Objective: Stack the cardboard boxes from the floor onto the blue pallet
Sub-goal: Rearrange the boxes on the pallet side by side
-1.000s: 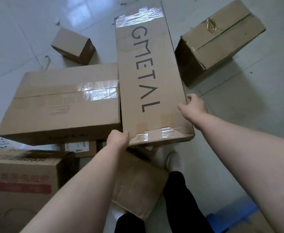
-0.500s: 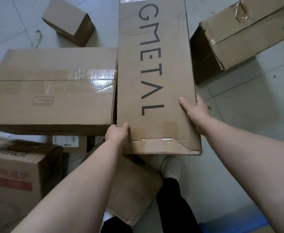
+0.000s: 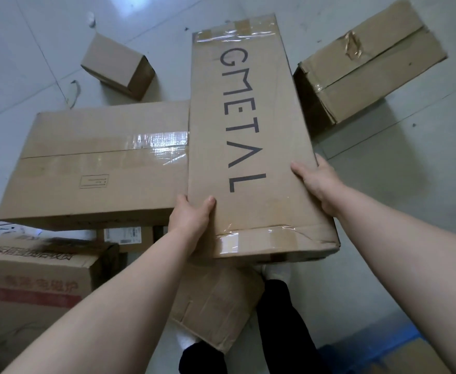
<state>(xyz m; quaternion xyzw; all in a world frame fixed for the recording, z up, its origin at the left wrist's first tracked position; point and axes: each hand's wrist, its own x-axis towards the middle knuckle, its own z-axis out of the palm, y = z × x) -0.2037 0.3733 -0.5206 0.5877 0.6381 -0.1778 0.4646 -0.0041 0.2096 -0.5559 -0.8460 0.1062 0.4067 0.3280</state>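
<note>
At five o'clock showed a corner of the blue pallet (image 3: pixel 370 349). The left hand (image 3: pixel 191 225) gripped the long GMETAL box (image 3: pixel 248 125) at its near left corner, thumb on top. The right hand (image 3: pixel 317 182) clasped its right edge. The box lay at centre, pointing toward twelve o'clock, just beside a wide taped box (image 3: pixel 100 163) at nine.
</note>
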